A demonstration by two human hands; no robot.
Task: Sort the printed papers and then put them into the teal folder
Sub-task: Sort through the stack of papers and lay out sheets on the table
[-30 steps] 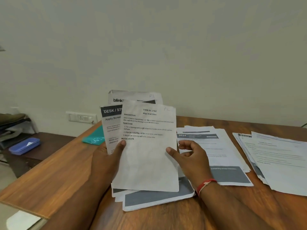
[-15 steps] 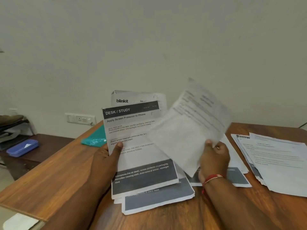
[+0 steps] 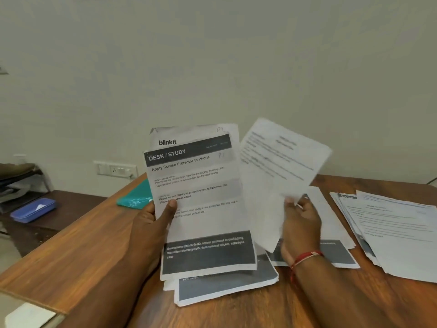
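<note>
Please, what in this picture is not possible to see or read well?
Head view only.
The teal folder: mostly hidden behind the held stack and the left hand.
The loose sheet in the right hand: text blurred.
The right pile: cut off by the picture edge.

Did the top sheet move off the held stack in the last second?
Yes: the right hand drew the sheet rightward off the held stack, toward the far-right pile.
</note>
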